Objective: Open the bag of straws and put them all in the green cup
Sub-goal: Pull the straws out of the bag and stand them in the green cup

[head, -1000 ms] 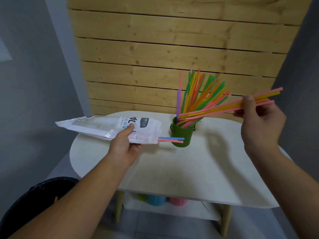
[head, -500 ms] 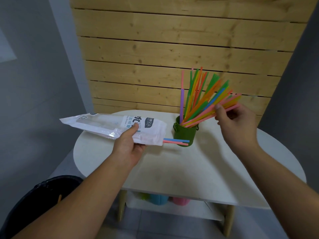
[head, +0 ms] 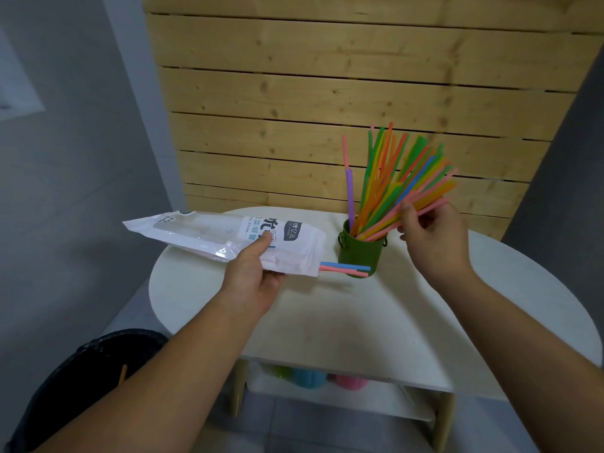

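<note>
The green cup stands on the white table, holding several coloured straws that fan up and to the right. My right hand is just right of the cup, its fingers closed on a small bunch of pink and yellow straws whose lower ends reach into the cup. My left hand holds the white straw bag level above the table's left side. A blue straw and a pink straw stick out of the bag's open right end, in front of the cup.
A wooden slat wall rises behind the table. A black bin stands on the floor at lower left. Blue and pink cups sit on the shelf under the tabletop. Grey walls flank both sides.
My right hand has swung its bunch of straws from nearly level to slanting down, putting their lower ends into the green cup. The left hand and bag have barely shifted.
</note>
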